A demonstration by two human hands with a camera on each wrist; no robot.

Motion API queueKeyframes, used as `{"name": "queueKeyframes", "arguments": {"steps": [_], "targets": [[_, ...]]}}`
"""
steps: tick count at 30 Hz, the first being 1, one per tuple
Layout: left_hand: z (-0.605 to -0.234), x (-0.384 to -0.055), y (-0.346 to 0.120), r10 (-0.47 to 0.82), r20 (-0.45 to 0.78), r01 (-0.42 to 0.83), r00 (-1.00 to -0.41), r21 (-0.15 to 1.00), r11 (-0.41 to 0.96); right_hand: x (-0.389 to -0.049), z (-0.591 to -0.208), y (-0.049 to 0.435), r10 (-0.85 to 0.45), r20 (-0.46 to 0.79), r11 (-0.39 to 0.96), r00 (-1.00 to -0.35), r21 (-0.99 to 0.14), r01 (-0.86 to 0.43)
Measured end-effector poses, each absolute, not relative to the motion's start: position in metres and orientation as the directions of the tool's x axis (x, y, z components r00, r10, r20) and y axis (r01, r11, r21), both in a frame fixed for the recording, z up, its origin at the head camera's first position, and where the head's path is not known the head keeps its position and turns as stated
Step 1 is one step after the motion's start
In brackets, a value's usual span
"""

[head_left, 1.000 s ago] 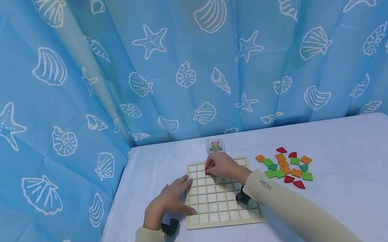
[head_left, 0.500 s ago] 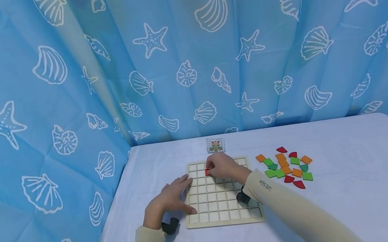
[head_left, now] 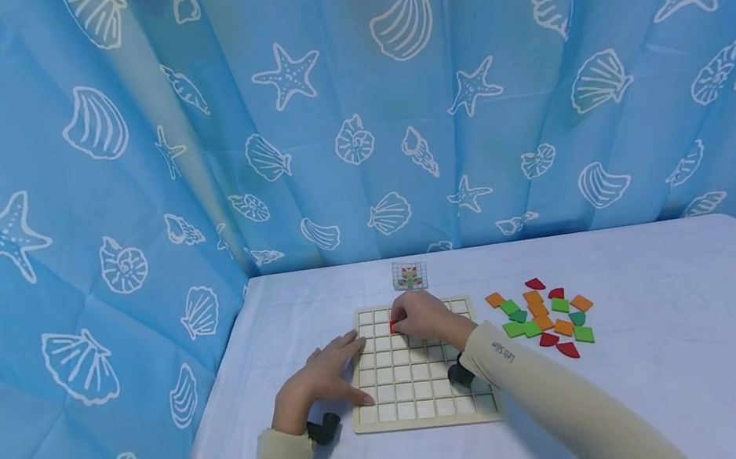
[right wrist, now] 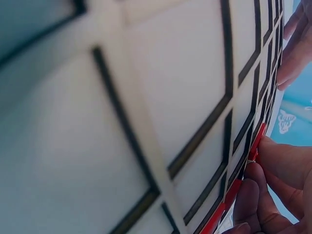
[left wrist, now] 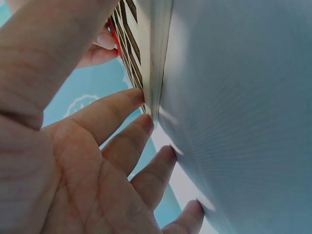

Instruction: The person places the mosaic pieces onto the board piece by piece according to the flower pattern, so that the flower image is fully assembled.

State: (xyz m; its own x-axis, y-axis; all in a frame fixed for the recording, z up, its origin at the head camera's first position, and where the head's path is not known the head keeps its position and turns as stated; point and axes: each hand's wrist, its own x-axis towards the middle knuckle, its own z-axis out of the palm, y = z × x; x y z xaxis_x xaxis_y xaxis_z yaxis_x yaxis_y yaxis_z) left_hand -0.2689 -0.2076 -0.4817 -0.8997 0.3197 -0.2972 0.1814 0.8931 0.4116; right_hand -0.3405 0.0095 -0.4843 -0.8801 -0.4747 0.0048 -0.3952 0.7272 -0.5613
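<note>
A wooden board (head_left: 403, 392) with a raised grid of white square cells lies on the table. At its far rows my right hand (head_left: 426, 316) pinches a small red piece (right wrist: 257, 141) between thumb and fingers, right at the grid. Two more bits of red (right wrist: 232, 191) show in cells beside those fingertips in the right wrist view. My left hand (head_left: 322, 379) rests at the board's left edge, fingers spread and fairly straight. In the left wrist view the fingertips (left wrist: 139, 95) meet the side of the board, and the lower ones reach the tablecloth.
To the right of the board lie several loose flat pieces: orange squares (head_left: 542, 322), green squares (head_left: 584, 335), and red (head_left: 568, 350) and dark green (head_left: 577, 318) rounded pieces. A small pattern card (head_left: 409, 276) lies behind the board. A blue shell-print curtain (head_left: 364, 206) borders the table.
My right fingers shift very slightly on the red piece, and less of its red shows than half a second ago. My left hand stays where it was.
</note>
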Motion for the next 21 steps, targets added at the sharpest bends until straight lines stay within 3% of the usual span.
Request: {"name": "queueKeyframes", "arguments": {"steps": [13, 21], "targets": [[-0.4819, -0.2678, -0.2088, 0.326, -0.295, 0.185, -0.898, 0.420, 0.888, -0.3399, -0.4863, 0.0103, -0.453, -0.021, 0.706, -0.892, -0.619, -0.344], [-0.4804, -0.2682, -0.2074, 0.324, -0.293, 0.187, -0.899, 0.411, 0.892, -0.3387, -0.4809, 0.0165, -0.454, 0.024, 0.656, -0.891, -0.667, -0.353]]}}
